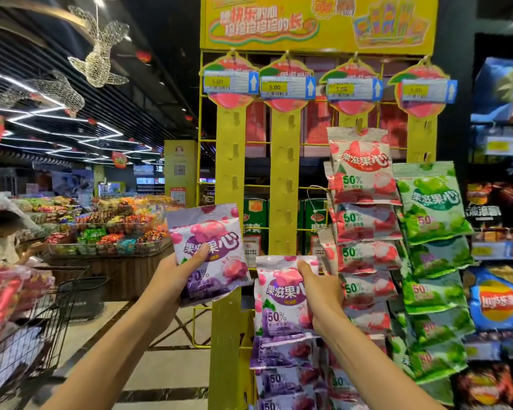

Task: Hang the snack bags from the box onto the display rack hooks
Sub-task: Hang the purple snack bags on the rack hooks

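Purple snack bags are in both hands in front of the yellow display rack. One purple bag is gripped by the left hand, thumb across its front, held free of the rack just left of its second strip. The right hand pinches the top corner of another purple bag, which sits against the second strip at the head of a column of purple bags hanging below it. Right of that strip hang red bags, then green bags. Judging by this, the step in hand is seating the right-hand bag on its hook; whether its hole has caught cannot be seen. Next, the left-hand bag needs lifting to the empty hook above and threading on. A wire trolley stands far left of the rack.
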